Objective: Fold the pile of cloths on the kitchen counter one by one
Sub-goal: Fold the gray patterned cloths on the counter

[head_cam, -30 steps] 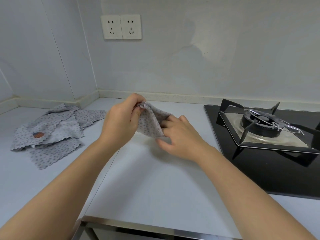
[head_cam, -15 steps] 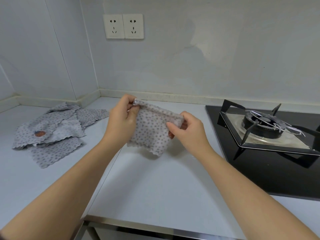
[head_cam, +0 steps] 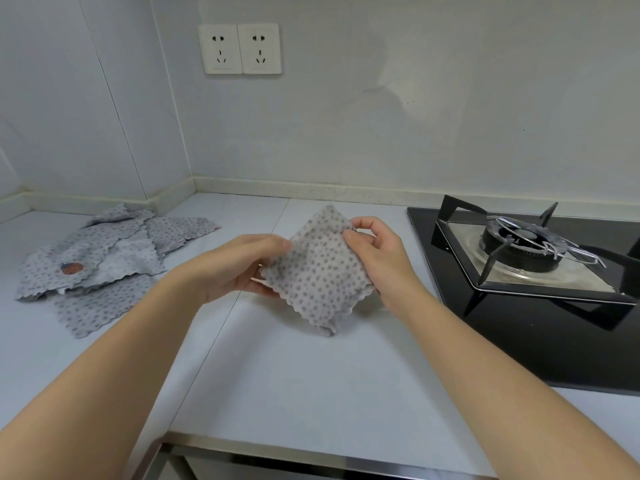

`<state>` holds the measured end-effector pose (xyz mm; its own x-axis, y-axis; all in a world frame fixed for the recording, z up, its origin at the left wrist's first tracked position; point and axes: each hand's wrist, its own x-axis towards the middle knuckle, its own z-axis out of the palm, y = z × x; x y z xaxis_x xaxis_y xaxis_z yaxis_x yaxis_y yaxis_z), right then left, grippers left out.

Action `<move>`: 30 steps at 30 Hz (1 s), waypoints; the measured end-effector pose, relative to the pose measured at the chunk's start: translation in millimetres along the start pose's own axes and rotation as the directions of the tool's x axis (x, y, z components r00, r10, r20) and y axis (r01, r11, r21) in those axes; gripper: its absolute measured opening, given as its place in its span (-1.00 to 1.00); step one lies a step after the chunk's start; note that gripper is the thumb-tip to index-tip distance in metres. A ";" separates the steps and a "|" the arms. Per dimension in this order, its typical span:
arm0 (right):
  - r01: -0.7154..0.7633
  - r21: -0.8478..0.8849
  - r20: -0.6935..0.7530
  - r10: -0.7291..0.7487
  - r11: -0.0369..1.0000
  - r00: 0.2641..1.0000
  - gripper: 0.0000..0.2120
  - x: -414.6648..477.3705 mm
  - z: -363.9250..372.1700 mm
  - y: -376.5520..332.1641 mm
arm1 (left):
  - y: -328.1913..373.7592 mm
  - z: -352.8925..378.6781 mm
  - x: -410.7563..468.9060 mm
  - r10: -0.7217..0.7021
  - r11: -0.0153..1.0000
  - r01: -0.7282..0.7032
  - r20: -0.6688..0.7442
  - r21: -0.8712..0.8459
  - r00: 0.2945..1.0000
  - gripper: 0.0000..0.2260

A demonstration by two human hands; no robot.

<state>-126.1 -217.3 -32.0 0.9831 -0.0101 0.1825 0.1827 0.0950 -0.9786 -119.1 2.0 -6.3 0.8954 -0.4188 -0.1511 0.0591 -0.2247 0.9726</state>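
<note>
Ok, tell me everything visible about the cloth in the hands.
The held cloth is a grey square with darker dots and scalloped edges, soft and fleecy-looking, apparently folded in layers. It is held over the counter, turned like a diamond, its lower corner hanging. The left hand pinches its left side, the right hand its upper right.

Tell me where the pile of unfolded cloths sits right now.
Head view: the pile of cloths lies on the counter at far left, by the wall corner, left of the left hand and the held cloth.
</note>
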 end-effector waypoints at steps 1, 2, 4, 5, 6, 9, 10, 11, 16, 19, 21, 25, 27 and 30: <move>0.011 0.009 0.022 -0.011 1.000 1.000 -0.91 -0.3 0.4 -0.2 | -0.4 3.6 -0.8 -0.019 0.997 0.018 0.017 0.075 1.000 -0.62; 0.019 0.007 0.049 -0.019 1.000 0.999 -0.87 -0.7 0.9 -0.4 | -1.4 8.0 0.0 -0.014 0.991 0.014 0.003 0.136 1.000 -0.66; -0.001 -0.018 0.115 0.003 1.000 0.993 -0.73 -0.3 -0.5 1.7 | -2.5 15.4 5.2 0.064 0.987 -0.048 -0.104 0.151 0.993 -0.84; -0.027 -0.053 0.153 0.035 0.998 0.988 -0.67 0.2 -2.2 3.0 | -2.3 17.6 6.7 0.130 0.987 -0.110 -0.181 0.116 0.975 -0.92; -0.051 -0.100 0.183 0.069 0.994 0.981 -0.65 -0.1 -3.9 3.6 | -2.5 17.0 9.1 0.202 0.979 -0.185 -0.258 0.088 0.945 -0.96; -0.002 -0.198 0.139 0.030 0.980 0.990 -0.78 0.1 -7.5 2.7 | -1.1 11.2 10.5 0.326 0.945 -0.295 -0.360 0.139 0.874 -0.88; 0.055 -0.182 0.107 -0.036 0.982 0.994 -0.81 0.8 -7.7 1.5 | -2.7 10.1 11.1 0.340 0.937 -0.279 -0.368 0.209 0.866 -0.87; 0.114 -0.151 0.086 -0.102 0.982 0.991 -0.83 1.0 -7.1 -0.4 | -3.7 10.2 10.9 0.351 0.922 -0.249 -0.364 0.297 0.863 -0.87; 0.277 -0.153 0.052 -0.272 0.949 0.961 -0.83 -3.2 -1.0 -4.5 | -9.7 15.7 9.2 0.225 0.959 -0.192 -0.147 0.208 0.963 -0.81; 0.308 -0.217 0.028 -0.310 0.926 0.950 -0.86 -2.9 -3.5 -1.4 | -7.5 14.2 10.6 0.159 0.982 -0.136 -0.193 0.128 0.968 -0.77; 0.342 -0.236 0.013 -0.349 0.910 0.937 -0.87 -2.9 -5.7 -0.2 | -6.2 10.8 10.9 0.206 0.969 -0.161 -0.249 0.190 0.946 -0.83; 0.344 -0.251 0.125 -0.322 0.905 0.938 -0.76 -3.3 -9.3 -1.9 | -3.4 12.4 11.8 0.336 0.942 -0.311 -0.321 0.126 0.885 -0.88; 0.261 -0.314 0.203 -0.204 0.913 0.958 -0.73 -0.9 -9.6 1.1 | -2.2 14.1 12.7 0.375 0.924 -0.371 -0.393 0.088 0.840 -0.84; 0.179 -0.364 0.201 -0.111 0.914 0.973 -0.77 4.3 -11.2 8.8 | -4.5 8.4 13.7 0.366 0.921 -0.387 -0.427 0.039 0.827 -0.83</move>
<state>-120.1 -227.7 -40.9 0.9351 0.1800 0.3054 0.3461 -0.2773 -0.8963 -110.7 -10.1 -14.2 0.9505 -0.0533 0.3061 -0.3096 -0.0797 0.9475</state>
